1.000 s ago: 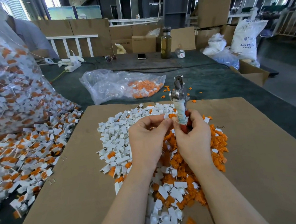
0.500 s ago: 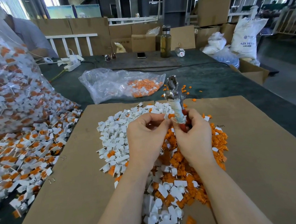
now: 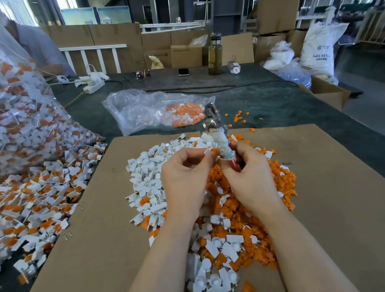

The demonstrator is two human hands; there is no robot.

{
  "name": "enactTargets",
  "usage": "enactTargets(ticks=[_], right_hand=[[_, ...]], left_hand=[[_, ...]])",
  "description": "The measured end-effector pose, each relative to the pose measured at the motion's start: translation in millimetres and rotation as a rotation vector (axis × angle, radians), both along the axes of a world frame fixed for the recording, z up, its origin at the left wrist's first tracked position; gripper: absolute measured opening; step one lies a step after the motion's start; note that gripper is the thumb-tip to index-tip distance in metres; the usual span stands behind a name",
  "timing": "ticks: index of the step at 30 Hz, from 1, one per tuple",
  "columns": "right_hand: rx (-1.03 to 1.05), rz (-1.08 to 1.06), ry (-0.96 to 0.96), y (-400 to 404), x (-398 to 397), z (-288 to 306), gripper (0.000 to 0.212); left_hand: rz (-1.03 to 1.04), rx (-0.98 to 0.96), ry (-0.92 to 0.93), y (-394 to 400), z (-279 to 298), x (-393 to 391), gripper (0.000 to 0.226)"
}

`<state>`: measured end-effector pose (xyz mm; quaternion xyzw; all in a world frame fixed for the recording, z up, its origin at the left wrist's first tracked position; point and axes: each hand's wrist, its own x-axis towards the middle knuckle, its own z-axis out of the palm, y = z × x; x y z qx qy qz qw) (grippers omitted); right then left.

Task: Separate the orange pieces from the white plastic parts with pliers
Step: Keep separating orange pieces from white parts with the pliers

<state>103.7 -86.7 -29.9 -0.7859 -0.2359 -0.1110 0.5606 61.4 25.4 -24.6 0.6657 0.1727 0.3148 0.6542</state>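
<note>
Left hand [image 3: 184,173] pinching one small white part with orange insert [image 3: 211,152] at the fingertips, above the middle of the cardboard sheet [image 3: 326,182]. Right hand [image 3: 249,176] curled round the wrapped handles of the pliers [image 3: 218,135], thumb and forefinger also meeting the piece; plier head pointing up and away, clear of the piece. Whether the jaws stand apart: not discernible.

Advised for this step: steady the white body firmly, turn the plier head down to the orange insert alone, pull straight out rather than twist, drop each half on its own heap.

Heaps on the sheet: white parts [image 3: 148,178] toward its left, orange pieces [image 3: 278,181] toward its right, mixed near its front edge.

Containers: clear bag [image 3: 152,110] lying beyond the sheet's far edge, holding orange pieces; large clear bag [image 3: 14,117] at the tabletop's left edge, full of unseparated parts, with more spilled beside it.
</note>
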Motion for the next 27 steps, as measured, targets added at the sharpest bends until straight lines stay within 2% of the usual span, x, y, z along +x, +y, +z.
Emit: enactTargets(ticks=[3,11,18,27], right_hand=[[-0.041,0.043,0.040,-1,0,0,0.022],[-0.259,0.122,0.144,-19,6,5,0.027],[-0.385,0.240,0.194,-21,1,12,0.030],[-0.446,0.252,0.086,-17,3,6,0.020]], left_hand=[[0.001,-0.041,-0.003,7,0,0,0.010],[-0.031,-0.228,-0.201,28,0,-2,0.009],[-0.048,-0.190,-0.249,33,-1,-2,0.009],[-0.120,-0.146,-0.246,41,-3,-4,0.007]])
